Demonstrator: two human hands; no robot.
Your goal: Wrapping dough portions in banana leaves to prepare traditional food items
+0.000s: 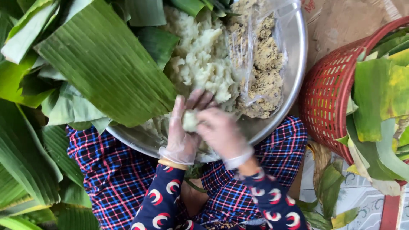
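Observation:
Both my hands wear clear plastic gloves and meet over the near rim of a large metal bowl point(298, 64). My left hand point(181, 132) cups a small lump of white dough point(189, 120). My right hand point(221, 132) presses against that lump from the right side. Inside the bowl lies a heap of white sticky dough point(204, 59), and beside it a clear plastic bag of crumbly yellow-brown filling point(266, 64). A big green banana leaf point(106, 64) rests over the bowl's left part.
More banana leaves point(25, 145) pile up at the left. A red plastic basket point(328, 98) with leaf pieces stands at the right. My lap in blue-red checked cloth point(115, 170) sits under the bowl. Tiled floor shows at the lower right.

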